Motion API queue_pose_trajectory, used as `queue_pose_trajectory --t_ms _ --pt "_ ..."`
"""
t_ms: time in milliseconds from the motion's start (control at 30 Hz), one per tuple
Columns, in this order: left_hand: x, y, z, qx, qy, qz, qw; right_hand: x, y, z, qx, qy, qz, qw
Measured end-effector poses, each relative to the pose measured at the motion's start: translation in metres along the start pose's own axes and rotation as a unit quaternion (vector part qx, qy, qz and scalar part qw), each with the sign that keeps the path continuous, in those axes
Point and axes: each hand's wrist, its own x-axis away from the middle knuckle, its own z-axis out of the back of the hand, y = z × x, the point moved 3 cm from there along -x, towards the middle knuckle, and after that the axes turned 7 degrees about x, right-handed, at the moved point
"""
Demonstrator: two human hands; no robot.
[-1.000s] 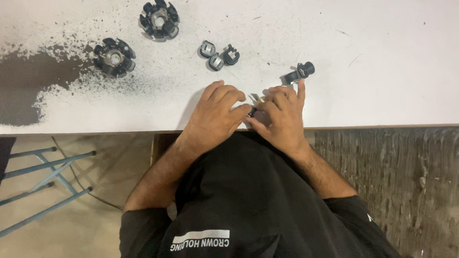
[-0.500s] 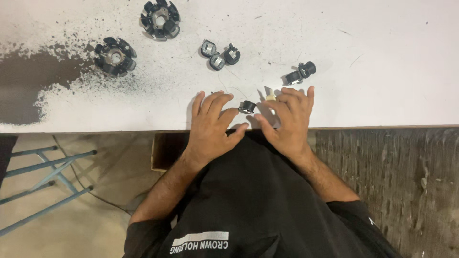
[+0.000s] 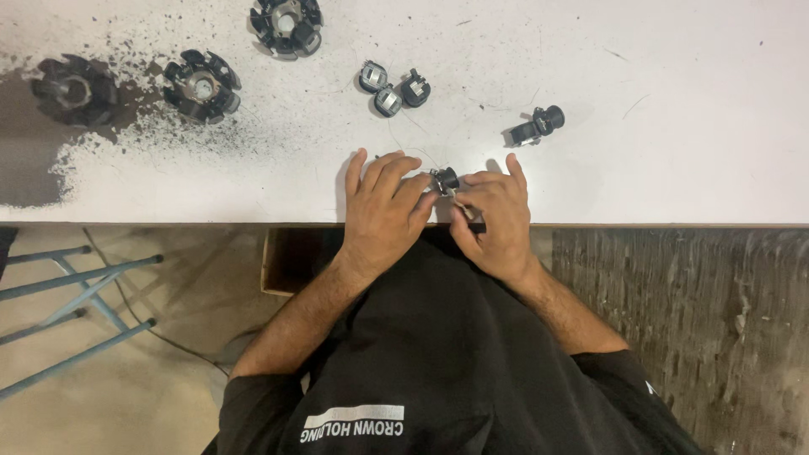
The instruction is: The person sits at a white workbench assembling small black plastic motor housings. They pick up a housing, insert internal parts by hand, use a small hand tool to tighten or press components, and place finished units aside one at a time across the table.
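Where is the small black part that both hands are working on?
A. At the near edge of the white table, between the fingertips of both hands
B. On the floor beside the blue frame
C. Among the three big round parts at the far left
A: the small black part sits between the left hand and right hand at the white table edge.

A workshop — a scuffed white workbench [image 3: 674, 126] strewn with black wound stators [image 3: 202, 84] and metal dust.

White worktable [image 3: 674, 168], black grit patch [image 3: 34, 168], 3 dark round stators [image 3: 202, 82], 4 small black parts [image 3: 389, 88]
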Motion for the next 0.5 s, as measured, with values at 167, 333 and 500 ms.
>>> queue_pose_trajectory --t_ms 167,333,500 --pt "-0.006 0.000 0.000 0.006 0.003 -0.003 1.000 -0.006 -0.004 -0.003 0.031 0.013 -0.005 0.999" --pt "-0.011 0.003 -0.002 0.007 0.027 -0.015 0.999 -0.010 -0.002 -0.003 0.038 0.032 -0.011 0.999" --pt "-0.013 0.004 -0.008 -0.008 0.038 -0.028 0.999 -0.011 0.002 -0.001 0.031 0.026 -0.020 0.999"
